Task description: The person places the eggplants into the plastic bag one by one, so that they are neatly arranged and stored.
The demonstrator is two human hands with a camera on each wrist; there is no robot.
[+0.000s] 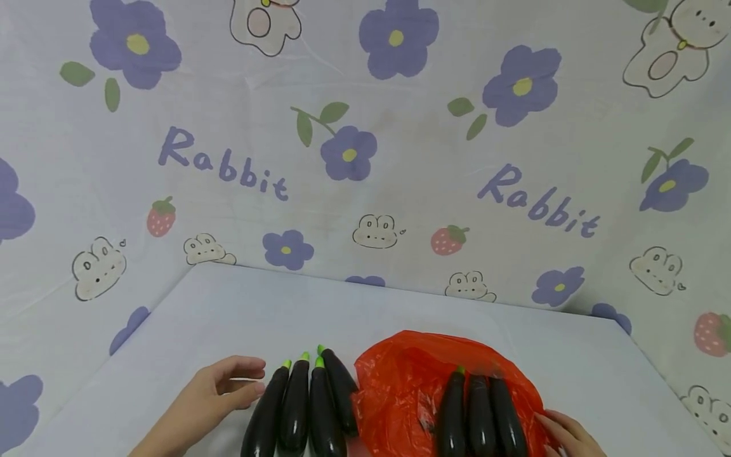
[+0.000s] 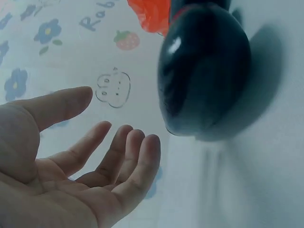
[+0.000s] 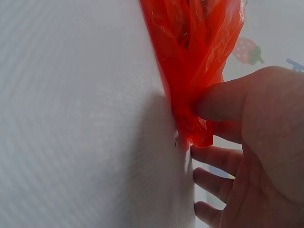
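Several dark, glossy eggplants with green stem ends (image 1: 294,406) lie side by side on the white table, left of a red plastic bag (image 1: 391,381). Three more eggplants (image 1: 481,412) lie in the mouth of the bag. My left hand (image 1: 214,393) is just left of the loose row, fingers relaxed, holding nothing. In the left wrist view the rounded end of an eggplant (image 2: 204,71) is beside that hand, apart from its fingers. At the bag's right edge, my right hand (image 1: 571,435) pinches a gathered bit of red plastic (image 3: 192,118) between thumb and forefinger.
The white tabletop (image 1: 297,304) reaches back to a hanging cloth (image 1: 411,127) printed with purple flowers, rabbits and strawberries. This cloth also runs along the left and right sides of the table.
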